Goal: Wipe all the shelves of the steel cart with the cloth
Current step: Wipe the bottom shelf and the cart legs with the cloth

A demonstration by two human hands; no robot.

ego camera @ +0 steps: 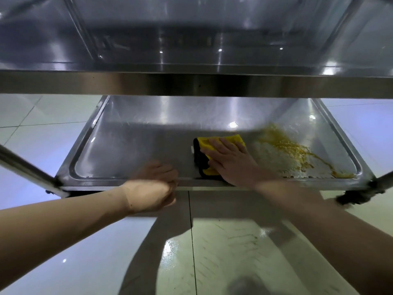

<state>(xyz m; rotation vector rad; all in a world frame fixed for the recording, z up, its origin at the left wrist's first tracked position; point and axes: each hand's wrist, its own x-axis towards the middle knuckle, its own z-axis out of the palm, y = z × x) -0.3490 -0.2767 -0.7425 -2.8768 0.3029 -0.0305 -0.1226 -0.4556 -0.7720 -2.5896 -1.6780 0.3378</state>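
The steel cart's bottom shelf [131, 150] lies low in front of me, under an upper shelf [191, 84] that crosses the view. A folded yellow cloth with a black edge [204, 160] lies on the bottom shelf right of centre. My right hand [231, 162] presses flat on the cloth with straight fingers. A yellow-orange smear [287, 145] covers the shelf's right part, just right of the cloth. My left hand [153, 188] grips the shelf's front rim, fingers curled over the edge.
The cart's steel legs stand at the front left [27, 169] and front right [382, 179], with a black caster [359, 196] at the right corner. Glossy white floor tiles [212, 252] surround the cart.
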